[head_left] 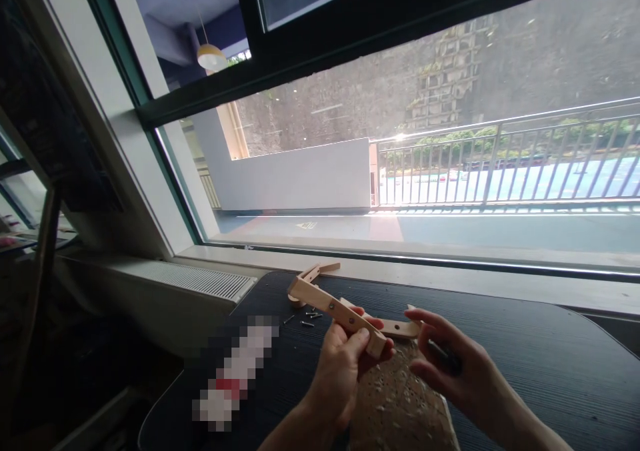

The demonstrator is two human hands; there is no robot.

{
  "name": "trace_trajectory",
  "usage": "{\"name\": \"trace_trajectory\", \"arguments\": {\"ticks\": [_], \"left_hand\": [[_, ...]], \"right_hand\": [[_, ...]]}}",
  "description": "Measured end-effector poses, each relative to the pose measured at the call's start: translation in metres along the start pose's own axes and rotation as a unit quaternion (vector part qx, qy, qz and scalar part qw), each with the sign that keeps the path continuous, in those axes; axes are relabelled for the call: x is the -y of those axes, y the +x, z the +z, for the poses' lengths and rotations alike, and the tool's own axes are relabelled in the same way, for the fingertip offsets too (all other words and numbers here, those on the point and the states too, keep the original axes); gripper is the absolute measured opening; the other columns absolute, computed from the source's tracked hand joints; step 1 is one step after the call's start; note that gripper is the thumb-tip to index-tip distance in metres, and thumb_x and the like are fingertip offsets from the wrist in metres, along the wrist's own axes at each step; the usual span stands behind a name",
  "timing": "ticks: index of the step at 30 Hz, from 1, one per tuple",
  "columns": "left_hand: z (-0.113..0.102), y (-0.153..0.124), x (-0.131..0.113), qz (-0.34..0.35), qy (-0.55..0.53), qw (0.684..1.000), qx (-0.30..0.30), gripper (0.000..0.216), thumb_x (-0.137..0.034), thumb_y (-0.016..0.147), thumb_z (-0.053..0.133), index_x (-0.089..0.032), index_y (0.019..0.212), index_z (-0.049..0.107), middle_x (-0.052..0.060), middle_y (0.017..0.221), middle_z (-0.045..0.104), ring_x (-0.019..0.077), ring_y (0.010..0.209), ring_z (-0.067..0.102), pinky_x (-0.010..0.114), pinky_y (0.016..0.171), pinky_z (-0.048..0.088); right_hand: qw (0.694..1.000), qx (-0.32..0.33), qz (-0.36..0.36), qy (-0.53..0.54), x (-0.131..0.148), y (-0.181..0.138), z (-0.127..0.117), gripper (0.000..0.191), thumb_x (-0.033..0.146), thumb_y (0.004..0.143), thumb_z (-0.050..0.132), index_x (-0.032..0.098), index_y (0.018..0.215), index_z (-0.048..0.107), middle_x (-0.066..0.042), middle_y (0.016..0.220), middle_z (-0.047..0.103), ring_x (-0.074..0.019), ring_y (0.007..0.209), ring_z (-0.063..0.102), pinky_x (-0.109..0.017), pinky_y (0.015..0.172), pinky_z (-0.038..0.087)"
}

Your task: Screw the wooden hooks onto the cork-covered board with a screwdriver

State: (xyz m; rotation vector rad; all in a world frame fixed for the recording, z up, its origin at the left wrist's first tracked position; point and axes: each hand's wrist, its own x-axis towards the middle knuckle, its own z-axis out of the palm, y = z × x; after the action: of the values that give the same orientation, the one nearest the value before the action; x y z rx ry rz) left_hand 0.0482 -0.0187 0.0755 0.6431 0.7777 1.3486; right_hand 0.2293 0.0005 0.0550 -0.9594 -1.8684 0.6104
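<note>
My left hand (345, 361) is closed round a jointed assembly of light wooden bars (330, 307), held up above the dark table (525, 351). My right hand (447, 364) is curled at the far end of the same wooden piece, its fingertips touching the bar, and a dark object I cannot make out shows under its fingers. A speckled cork board (395, 404) lies beneath both hands. Several small dark screws (305, 317) lie on the table just left of the wood.
A loose wooden bar (320, 269) rests near the table's far edge by the window sill (450, 274). A blurred white and red object (235, 371) lies at the table's left. A radiator grille (195, 279) sits below the window at left.
</note>
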Motion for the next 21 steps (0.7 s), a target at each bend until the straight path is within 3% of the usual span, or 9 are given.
{"name": "trace_trajectory", "arguments": {"ticks": [3,8,9,11,13,16,21], "left_hand": [[0.006,0.000,0.015,0.003,-0.030,0.999,-0.020,0.035,-0.017,0.074,0.066,-0.018,0.102,0.046,0.009,0.106,0.063,0.0197,0.086,0.066,0.030,0.078,0.052],[0.009,0.002,0.015,-0.012,0.060,0.996,0.068,0.043,-0.032,0.071,0.072,-0.017,0.104,0.049,0.008,0.096,0.065,0.0207,0.084,0.065,0.030,0.076,0.051],[0.007,0.003,0.010,0.001,0.100,0.992,0.080,0.046,-0.035,0.072,0.071,-0.017,0.108,0.049,0.009,0.101,0.064,0.0203,0.084,0.065,0.031,0.076,0.051],[0.001,0.008,-0.005,0.090,0.213,0.971,0.064,0.045,-0.037,0.074,0.068,-0.018,0.112,0.052,0.008,0.109,0.062,0.0157,0.077,0.063,0.028,0.072,0.050],[-0.006,0.013,-0.019,0.172,0.301,0.936,0.055,0.037,-0.035,0.076,0.066,-0.018,0.108,0.057,0.004,0.092,0.064,0.0139,0.074,0.059,0.024,0.070,0.047],[-0.016,0.021,-0.030,0.192,0.353,0.911,0.091,0.024,-0.030,0.081,0.060,-0.017,0.101,0.062,0.001,0.076,0.062,0.0132,0.071,0.057,0.023,0.068,0.046],[-0.037,0.026,-0.022,0.178,0.353,0.913,0.098,0.034,-0.027,0.081,0.059,-0.020,0.114,0.056,0.003,0.090,0.064,0.0142,0.076,0.057,0.023,0.071,0.045]], "right_hand": [[0.998,0.020,-0.047,-0.047,0.008,-0.004,0.012,0.049,0.028,0.074,0.065,0.022,0.120,0.050,0.004,0.067,0.054,-0.0100,0.052,0.049,-0.020,0.047,0.043],[0.993,-0.009,-0.080,-0.081,0.013,-0.003,0.006,0.028,0.023,0.078,0.058,0.023,0.106,0.057,-0.004,0.088,0.069,-0.0150,0.067,0.063,-0.022,0.063,0.051],[0.993,-0.019,-0.073,-0.085,0.011,-0.002,0.000,0.027,0.024,0.078,0.059,0.023,0.105,0.058,-0.005,0.092,0.069,-0.0166,0.072,0.065,-0.023,0.065,0.051],[0.993,-0.046,-0.043,-0.096,0.004,0.000,-0.013,0.027,0.029,0.079,0.061,0.021,0.105,0.060,-0.006,0.095,0.070,-0.0179,0.076,0.065,-0.023,0.067,0.051],[0.992,-0.059,-0.011,-0.111,-0.005,0.001,-0.025,0.027,0.033,0.079,0.061,0.020,0.103,0.062,-0.003,0.086,0.070,-0.0163,0.069,0.064,-0.022,0.062,0.051],[0.990,-0.065,0.027,-0.120,-0.016,-0.001,-0.033,0.026,0.037,0.081,0.058,0.019,0.100,0.063,-0.002,0.081,0.069,-0.0156,0.066,0.062,-0.022,0.059,0.049],[0.991,-0.032,0.048,-0.121,-0.016,0.000,-0.031,0.028,0.039,0.079,0.059,0.018,0.098,0.064,-0.002,0.077,0.068,-0.0158,0.064,0.059,-0.023,0.057,0.048]]}}
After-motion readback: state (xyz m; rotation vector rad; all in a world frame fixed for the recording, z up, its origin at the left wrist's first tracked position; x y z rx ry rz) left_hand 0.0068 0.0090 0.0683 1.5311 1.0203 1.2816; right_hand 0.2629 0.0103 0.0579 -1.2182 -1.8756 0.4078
